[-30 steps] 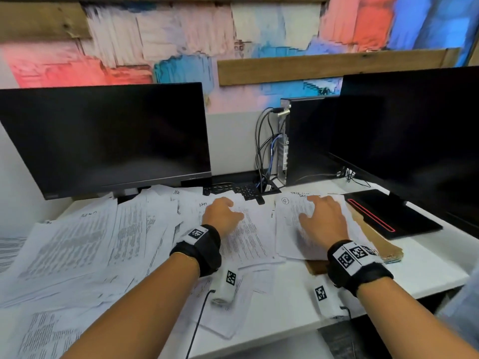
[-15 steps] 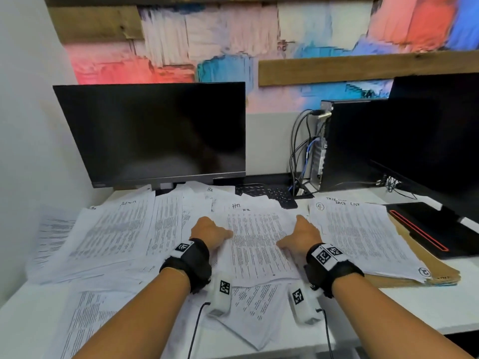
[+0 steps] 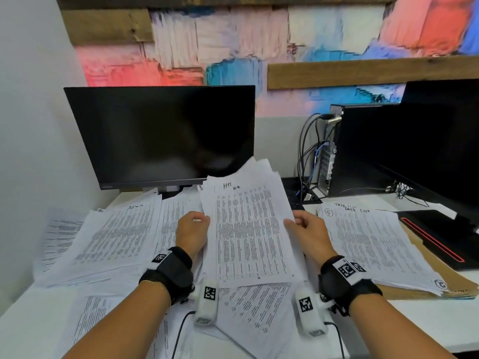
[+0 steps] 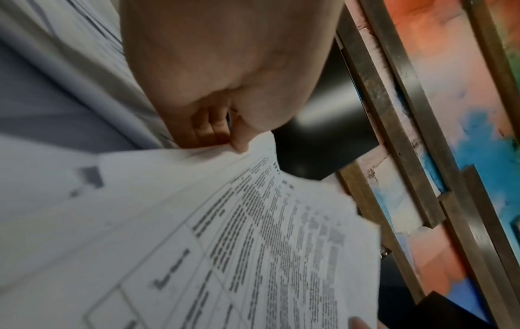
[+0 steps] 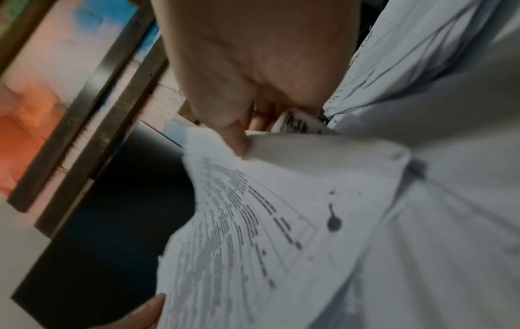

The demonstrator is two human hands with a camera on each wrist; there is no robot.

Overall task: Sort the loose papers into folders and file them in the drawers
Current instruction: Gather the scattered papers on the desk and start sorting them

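Head view: both hands (image 3: 193, 233) (image 3: 309, 235) pinch thin printed paper sheaf (image 3: 250, 229)

We wear blk wrist straps (image 3: 172, 270) w/ white square-code tags on both bare forearms, plus white cam pods (image 3: 206, 301) w/ code stickers & thin blk cables (image 3: 178, 335).

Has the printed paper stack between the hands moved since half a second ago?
Yes. The printed paper stack has lifted off the desk, its top edge now overlapping the left black monitor.
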